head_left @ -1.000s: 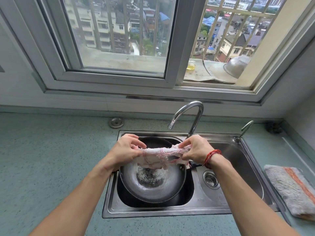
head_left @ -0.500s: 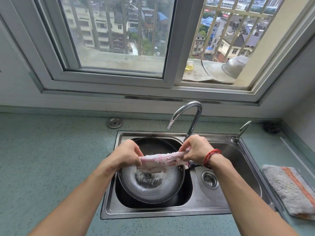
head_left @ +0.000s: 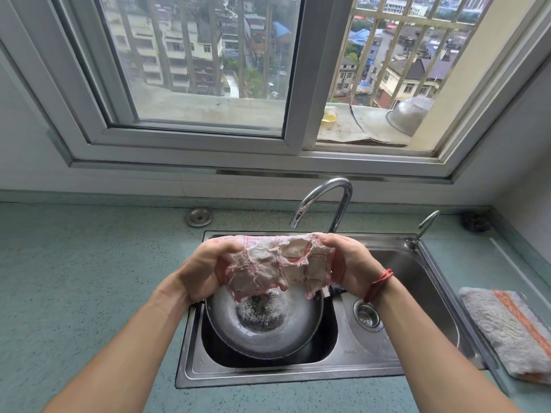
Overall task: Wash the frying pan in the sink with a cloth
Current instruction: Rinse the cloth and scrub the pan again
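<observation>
A grey metal frying pan (head_left: 262, 323) lies in the left basin of the steel sink (head_left: 268, 378), its centre dark and speckled. A worn white cloth with pink threads (head_left: 268, 266) hangs spread above the pan. My left hand (head_left: 205, 266) grips the cloth's left end and my right hand (head_left: 348, 266), with a red band at the wrist, grips its right end. The cloth hides the pan's far rim, and the pan's handle cannot be made out.
A curved tap (head_left: 328, 201) stands behind the sink, no water running. The right basin has a drain strainer (head_left: 368, 315). A grey and orange towel (head_left: 512, 329) lies on the green counter at right. A dark scrubber (head_left: 475, 222) sits in the far corner. A window fills the wall above.
The cloth was bunched and stretched into a narrow strip between my hands; now it is opened out wider and hangs as a sheet over the pan. My hands moved slightly apart.
</observation>
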